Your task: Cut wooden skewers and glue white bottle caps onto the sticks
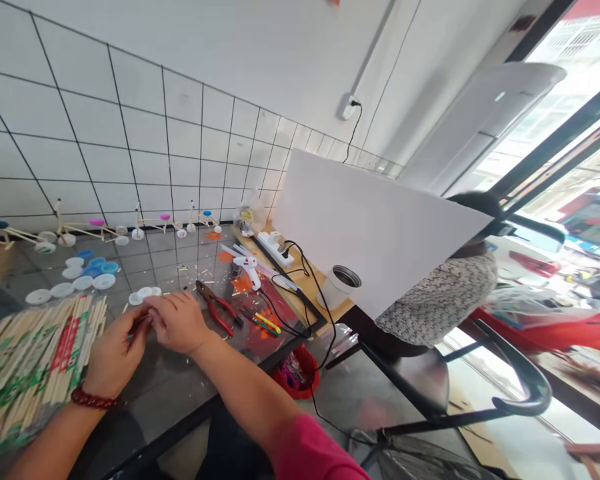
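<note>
My left hand, with a red bead bracelet on its wrist, is closed in a pinch above the dark table. Close against it, my right hand is also pinched, fingertips meeting the left ones. Whatever lies between the fingers is hidden. White bottle caps lie just beyond the fingertips. Left of my left hand are bundles of wrapped wooden chopsticks. Red-handled pliers rest to the right of my right hand, near a yellow-green utility knife and a white hot glue gun.
Stick-and-cap models line the tiled wall. Loose white and blue caps lie on the left. A power strip and black cables run along the right side, by a white bucket. Behind a white board sits another person.
</note>
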A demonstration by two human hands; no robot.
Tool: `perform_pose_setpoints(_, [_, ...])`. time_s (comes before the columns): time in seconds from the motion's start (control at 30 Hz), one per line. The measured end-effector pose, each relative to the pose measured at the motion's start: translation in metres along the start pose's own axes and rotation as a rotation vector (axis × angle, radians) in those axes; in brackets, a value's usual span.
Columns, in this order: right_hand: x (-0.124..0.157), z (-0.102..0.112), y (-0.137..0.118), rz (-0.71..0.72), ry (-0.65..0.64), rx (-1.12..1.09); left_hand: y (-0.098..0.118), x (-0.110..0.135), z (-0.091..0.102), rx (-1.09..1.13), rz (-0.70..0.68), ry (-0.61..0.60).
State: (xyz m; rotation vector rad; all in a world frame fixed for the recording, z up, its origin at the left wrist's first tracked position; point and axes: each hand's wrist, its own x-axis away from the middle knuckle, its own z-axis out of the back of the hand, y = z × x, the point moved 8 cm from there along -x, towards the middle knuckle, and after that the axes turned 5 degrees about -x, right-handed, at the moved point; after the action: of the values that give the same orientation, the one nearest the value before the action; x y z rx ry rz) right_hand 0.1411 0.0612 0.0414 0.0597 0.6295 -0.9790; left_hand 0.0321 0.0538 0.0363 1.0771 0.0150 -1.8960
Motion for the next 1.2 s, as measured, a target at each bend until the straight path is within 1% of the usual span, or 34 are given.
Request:
perform_pose_setpoints(0.17, [0.000, -0.004, 0.002, 0.001, -0.017, 0.003, -0.024, 0.005, -0.010, 0.118, 0.217, -0.023])
perform_pose_setpoints(0.23, [0.000, -0.005, 0.003, 0.003, -0.011, -0.024, -0.027, 0.008, -0.014, 0.184, 0.275, -0.034])
perform_pose_setpoints(0.33, [0.002, -0.006, 0.007, -0.020, 0.031, -0.120, -0.026, 0.010, -0.021, 0.323, 0.352, -0.059])
perform_pose_setpoints(0.43, [0.005, -0.004, 0.017, -0.081, 0.148, -0.357, -0.027, 0.013, -0.027, 0.468, 0.505, -0.068])
perform_pose_setpoints(0.53, [0.009, 0.001, 0.037, -0.222, 0.333, -0.661, -0.028, 0.015, -0.031, 0.575, 0.607, -0.078])
perform_pose_setpoints(0.6, [0.011, 0.005, 0.050, -0.309, 0.437, -0.766, -0.031, 0.015, -0.030, 0.625, 0.644, -0.055])
perform_pose_setpoints(0.67, [0.011, 0.009, 0.055, -0.329, 0.477, -0.815, -0.035, 0.015, -0.028, 0.664, 0.676, -0.031])
perform_pose_setpoints(0.73, [0.008, 0.009, 0.051, -0.292, 0.445, -0.849, -0.038, 0.015, -0.026, 0.688, 0.705, -0.014])
perform_pose_setpoints(0.87, [0.004, 0.002, 0.035, -0.172, 0.303, -0.846, -0.041, 0.013, -0.021, 0.665, 0.701, 0.027])
perform_pose_setpoints(1.0, [0.005, -0.005, 0.031, -0.164, 0.226, -0.733, -0.038, 0.012, -0.017, 0.638, 0.666, 0.075])
perform_pose_setpoints(1.2, [0.007, -0.008, 0.027, -0.143, 0.140, -0.534, -0.030, 0.009, -0.015, 0.681, 0.599, 0.086])
